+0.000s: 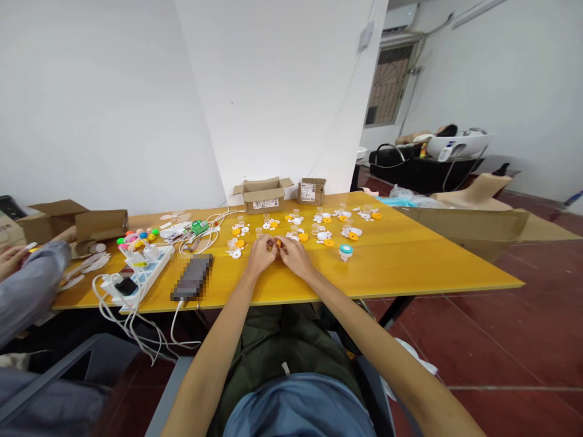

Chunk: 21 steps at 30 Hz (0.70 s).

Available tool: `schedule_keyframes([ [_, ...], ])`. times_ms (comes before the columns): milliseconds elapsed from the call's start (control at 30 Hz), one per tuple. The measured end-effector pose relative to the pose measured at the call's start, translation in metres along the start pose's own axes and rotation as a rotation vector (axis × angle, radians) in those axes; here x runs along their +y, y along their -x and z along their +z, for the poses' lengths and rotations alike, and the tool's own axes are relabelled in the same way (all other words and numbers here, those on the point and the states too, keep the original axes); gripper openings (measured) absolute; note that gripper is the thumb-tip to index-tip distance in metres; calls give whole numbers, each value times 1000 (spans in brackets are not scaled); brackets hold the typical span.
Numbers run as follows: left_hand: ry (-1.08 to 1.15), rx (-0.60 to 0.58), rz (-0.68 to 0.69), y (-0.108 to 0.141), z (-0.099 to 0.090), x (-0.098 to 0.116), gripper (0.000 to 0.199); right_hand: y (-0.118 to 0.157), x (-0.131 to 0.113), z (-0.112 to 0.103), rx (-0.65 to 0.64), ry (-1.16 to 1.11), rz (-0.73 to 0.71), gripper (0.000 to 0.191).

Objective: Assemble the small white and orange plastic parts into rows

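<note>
Close together over the wooden table, my left hand (262,255) and my right hand (294,255) meet fingertip to fingertip. Both are closed in a pinch around a small orange plastic part (278,243), mostly hidden by the fingers. Beyond and beside them lie several small groups of orange rings, white plastic discs and clear little cups, such as an orange ring (328,243) to the right and a white disc (235,254) to the left. A clear cup with a turquoise and white lid (345,252) stands upright right of my right hand.
Two cardboard boxes, one open (265,195) and one smaller (312,190), stand at the table's back. On the left are a phone (194,278) with a cable, a white power strip (148,276), tangled wires and colored balls (140,235). A co-worker's sleeve (39,285) reaches in far left.
</note>
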<state>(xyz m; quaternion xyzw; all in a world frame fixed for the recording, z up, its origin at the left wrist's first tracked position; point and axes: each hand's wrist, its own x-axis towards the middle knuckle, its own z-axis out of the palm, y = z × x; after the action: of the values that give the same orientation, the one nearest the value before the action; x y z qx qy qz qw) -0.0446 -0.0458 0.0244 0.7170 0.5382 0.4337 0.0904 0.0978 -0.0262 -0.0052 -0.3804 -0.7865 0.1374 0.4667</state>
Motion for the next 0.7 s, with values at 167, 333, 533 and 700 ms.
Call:
schedule_keyframes([
  [167, -17, 1, 12, 0, 1, -2, 11, 0, 1, 2, 9, 11, 13, 42],
  [333, -23, -1, 13, 0, 1, -1, 10, 0, -1, 1, 3, 8, 14, 41],
  [533, -15, 2, 17, 0, 0, 0, 8, 0, -4, -1, -6, 35, 28, 39],
  [700, -12, -5, 9, -1, 0, 0, 10, 0, -4, 1, 12, 41, 17, 40],
])
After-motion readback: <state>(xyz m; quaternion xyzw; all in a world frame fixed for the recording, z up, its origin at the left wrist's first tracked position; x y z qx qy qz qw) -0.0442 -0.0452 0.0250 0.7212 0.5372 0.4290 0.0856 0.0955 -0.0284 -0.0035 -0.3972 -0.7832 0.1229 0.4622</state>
